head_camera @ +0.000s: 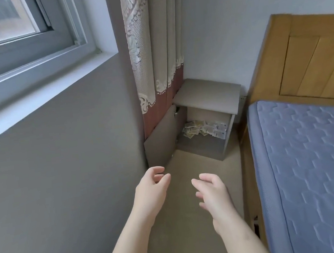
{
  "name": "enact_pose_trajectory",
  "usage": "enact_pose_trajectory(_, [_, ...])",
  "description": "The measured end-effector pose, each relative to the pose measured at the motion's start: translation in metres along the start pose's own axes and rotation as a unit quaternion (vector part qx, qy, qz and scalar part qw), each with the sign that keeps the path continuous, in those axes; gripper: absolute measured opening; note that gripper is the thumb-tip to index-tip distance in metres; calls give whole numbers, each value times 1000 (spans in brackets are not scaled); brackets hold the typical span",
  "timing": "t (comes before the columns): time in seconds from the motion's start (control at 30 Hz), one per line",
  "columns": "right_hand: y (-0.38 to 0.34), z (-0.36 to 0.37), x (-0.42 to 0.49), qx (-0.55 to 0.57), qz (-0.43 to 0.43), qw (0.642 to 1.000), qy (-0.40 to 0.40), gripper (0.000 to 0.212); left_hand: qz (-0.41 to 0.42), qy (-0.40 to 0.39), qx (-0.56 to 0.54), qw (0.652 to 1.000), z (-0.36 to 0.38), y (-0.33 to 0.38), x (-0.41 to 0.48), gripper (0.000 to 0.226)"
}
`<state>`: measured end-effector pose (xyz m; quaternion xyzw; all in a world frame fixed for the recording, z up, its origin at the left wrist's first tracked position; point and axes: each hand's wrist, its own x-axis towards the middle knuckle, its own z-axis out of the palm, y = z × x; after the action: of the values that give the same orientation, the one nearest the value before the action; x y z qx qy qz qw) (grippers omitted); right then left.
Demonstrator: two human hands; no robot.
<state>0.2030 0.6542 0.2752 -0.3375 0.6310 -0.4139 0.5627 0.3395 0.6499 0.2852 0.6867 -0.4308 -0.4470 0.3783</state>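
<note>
Two bare arms stretch along the narrow strip of floor between a grey wall (pixel 59 163) and a bed (pixel 316 159), toward an open bedside cabinet (pixel 206 95) in the far corner. The left hand (pixel 152 187) and right hand (pixel 212 190) are both empty, fingers loose and relaxed, gripping nothing. The reach appears to be at its opening stage. A heap of paper packets (pixel 203 129) lies on the cabinet's lower shelf, well apart from both hands and beyond them. The cabinet door (pixel 159 140) stands swung open at left, just beyond the left hand. The next move likely calls for bending closer before either hand can reach the shelf.
</note>
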Motion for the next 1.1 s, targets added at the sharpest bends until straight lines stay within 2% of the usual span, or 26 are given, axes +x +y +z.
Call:
enact_pose_trajectory(0.37, [-89, 22, 248, 10, 35, 998, 50, 29, 2, -37, 59, 998, 64, 68, 268, 26])
enact_pose_trajectory(0.63, [-127, -1, 396, 30, 69, 995, 63, 30, -11, -71, 105, 992, 135, 105, 409, 26])
enact_pose_trajectory(0.93, [-97, -38, 593, -61, 143, 987, -38, 28, -130, -15, 82, 988, 247, 66, 545, 27])
enact_pose_trajectory(1.1, [-41, -37, 690, -116, 175, 976, -49, 30, -161, -12, 74, 984, 296, 13, 619, 26])
